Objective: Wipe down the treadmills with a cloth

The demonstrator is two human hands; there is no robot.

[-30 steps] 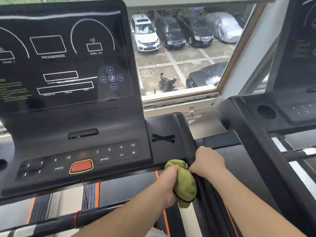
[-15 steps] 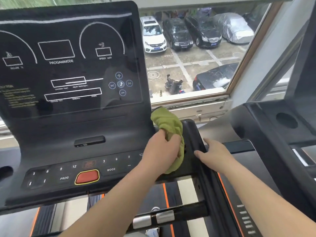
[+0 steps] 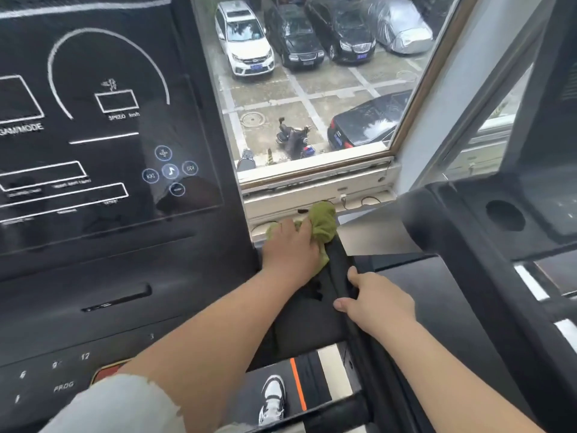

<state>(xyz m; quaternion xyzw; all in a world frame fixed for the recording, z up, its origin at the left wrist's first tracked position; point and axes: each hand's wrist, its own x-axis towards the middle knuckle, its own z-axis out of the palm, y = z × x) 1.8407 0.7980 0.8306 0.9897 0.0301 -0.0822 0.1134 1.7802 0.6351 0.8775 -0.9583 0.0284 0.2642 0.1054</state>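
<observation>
Left hand (image 3: 292, 253) curled over bunched green cloth (image 3: 323, 221), pressing it down just right of treadmill console (image 3: 125, 151). Right hand (image 3: 379, 300) grips side rail (image 3: 363, 342), right of console.

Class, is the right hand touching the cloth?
Apart. Head view: right hand grips the rail, bare rail between it and the cloth under the left hand.

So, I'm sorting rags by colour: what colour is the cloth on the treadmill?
The cloth is plain olive green, clearest in the head view.
</observation>
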